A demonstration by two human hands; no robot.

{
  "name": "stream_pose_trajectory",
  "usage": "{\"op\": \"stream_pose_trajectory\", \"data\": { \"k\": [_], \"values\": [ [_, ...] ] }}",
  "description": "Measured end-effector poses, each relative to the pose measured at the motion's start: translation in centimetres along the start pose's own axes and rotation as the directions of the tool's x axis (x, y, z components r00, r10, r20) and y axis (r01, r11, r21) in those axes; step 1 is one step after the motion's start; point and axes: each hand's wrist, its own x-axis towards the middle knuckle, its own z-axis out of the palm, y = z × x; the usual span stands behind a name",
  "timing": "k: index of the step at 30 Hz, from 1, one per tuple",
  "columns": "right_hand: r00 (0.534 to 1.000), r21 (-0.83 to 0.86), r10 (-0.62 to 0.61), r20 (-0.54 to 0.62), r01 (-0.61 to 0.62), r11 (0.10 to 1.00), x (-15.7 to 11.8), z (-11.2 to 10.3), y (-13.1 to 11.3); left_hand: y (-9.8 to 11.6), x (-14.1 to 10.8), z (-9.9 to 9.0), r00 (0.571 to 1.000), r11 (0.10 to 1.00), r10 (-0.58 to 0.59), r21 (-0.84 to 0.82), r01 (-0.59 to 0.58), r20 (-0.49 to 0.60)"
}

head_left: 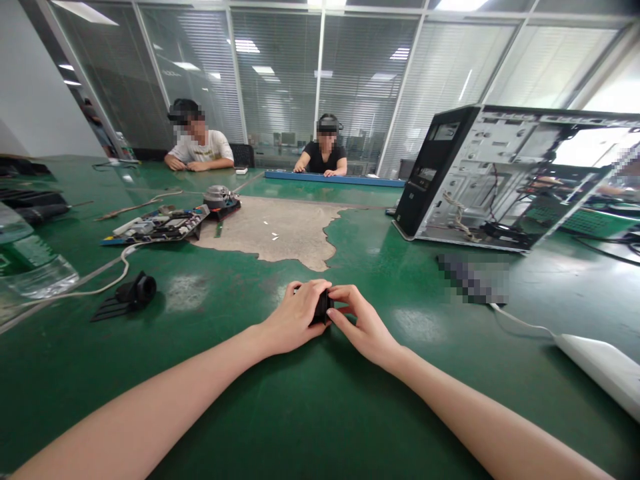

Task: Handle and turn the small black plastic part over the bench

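Observation:
A small black part (pixel 323 308) is held just above or on the green table, between my two hands. My left hand (pixel 295 317) wraps over it from the left, its fingers across the top and the thumb below. From the right, my right hand (pixel 361 327) pinches the part's edge with thumb and forefinger. Much of the part is hidden by my fingers, so its exact shape cannot be made out.
Left are a black bracket with a round piece (pixel 131 297), a circuit board (pixel 160 225), a cable and a plastic bottle (pixel 33 260). An open computer case (pixel 435 180), a phone-like object and a white power bank (pixel 597 367) lie right. Two people sit opposite.

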Motion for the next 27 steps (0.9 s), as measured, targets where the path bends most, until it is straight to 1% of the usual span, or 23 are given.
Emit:
{"op": "stream_pose_trajectory", "data": {
  "k": [9, 11, 16, 22, 27],
  "values": [
    [0.992, 0.074, 0.082, 0.092, -0.089, 0.993, 0.02, -0.11, 0.07, -0.11, -0.04, 0.09, 1.000, 1.000, 0.009, -0.007, -0.009, -0.001],
    [0.994, 0.066, 0.074, 0.082, -0.079, 0.995, -0.02, -0.11, 0.00, -0.11, -0.03, 0.10, 1.000, 1.000, 0.011, -0.007, -0.011, -0.003],
    [1.000, -0.043, -0.007, 0.018, 0.007, 0.999, -0.09, -0.04, -0.06, -0.05, -0.01, 0.10, 1.000, 1.000, 0.004, -0.005, -0.004, 0.003],
    [0.999, -0.051, 0.021, 0.041, -0.019, 0.999, 0.00, -0.13, 0.00, 0.03, -0.02, 0.01, 1.000, 1.000, -0.001, -0.011, 0.001, 0.012],
    [0.996, 0.013, 0.044, 0.077, -0.045, 0.999, -0.01, -0.18, -0.10, 0.01, -0.02, -0.03, 1.000, 1.000, -0.001, -0.004, 0.001, 0.010]
  ]
}}
